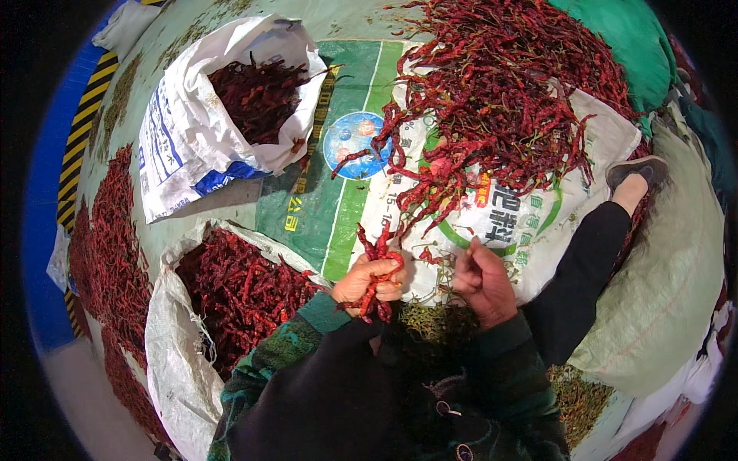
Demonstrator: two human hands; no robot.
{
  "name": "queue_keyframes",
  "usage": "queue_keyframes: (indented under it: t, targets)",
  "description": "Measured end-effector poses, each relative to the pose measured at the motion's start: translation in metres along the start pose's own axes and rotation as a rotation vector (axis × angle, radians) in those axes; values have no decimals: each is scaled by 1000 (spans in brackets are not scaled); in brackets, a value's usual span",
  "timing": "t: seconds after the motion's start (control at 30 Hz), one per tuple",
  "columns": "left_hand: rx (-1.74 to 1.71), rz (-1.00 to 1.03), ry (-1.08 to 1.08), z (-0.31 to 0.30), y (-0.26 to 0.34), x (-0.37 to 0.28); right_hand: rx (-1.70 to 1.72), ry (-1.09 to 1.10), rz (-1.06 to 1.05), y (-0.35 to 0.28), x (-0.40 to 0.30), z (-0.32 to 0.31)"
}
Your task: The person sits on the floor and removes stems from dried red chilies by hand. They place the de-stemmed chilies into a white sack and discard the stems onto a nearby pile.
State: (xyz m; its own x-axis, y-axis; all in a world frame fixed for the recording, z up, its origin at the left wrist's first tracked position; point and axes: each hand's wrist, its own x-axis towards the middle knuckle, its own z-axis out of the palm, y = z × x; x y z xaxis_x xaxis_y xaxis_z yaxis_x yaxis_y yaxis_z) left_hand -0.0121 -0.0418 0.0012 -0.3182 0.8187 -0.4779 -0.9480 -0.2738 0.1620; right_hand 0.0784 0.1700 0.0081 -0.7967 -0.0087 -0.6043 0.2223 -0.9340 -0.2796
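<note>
My left hand (369, 282) is closed around a bunch of dried red chili peppers (377, 245), their ends sticking out above and below the fist. To its right, my right hand (485, 282) has its fingers curled, with thumb and forefinger close together. A small stem piece lies at those fingertips; whether it is pinched or merely behind them I cannot tell. Between and below the hands is a heap of green-brown chili stems (435, 322). Beyond the hands, a large pile of dried red chilies (490, 115) spreads over a printed woven sack (369, 230) laid flat.
At left, an upright white woven sack (173, 351) holds red chilies. Farther off stands a white printed sack (190, 127) of darker chilies. More chilies (115, 242) cover the floor at far left. A stuffed pale sack (663, 276) lies beyond my outstretched leg (582, 265).
</note>
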Motion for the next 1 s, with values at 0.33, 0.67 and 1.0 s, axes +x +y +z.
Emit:
queue_keyframes:
  t: [0.33,0.67,1.0]
  targets:
    - [426,-162,185,22,1,-13,-705,19,19,34,72,30]
    - [1259,829,984,-67,101,-182,-795,94,14,-19,32,12]
    - [2378,831,1060,-15,80,-184,-1141,8,-238,7,-11,-12]
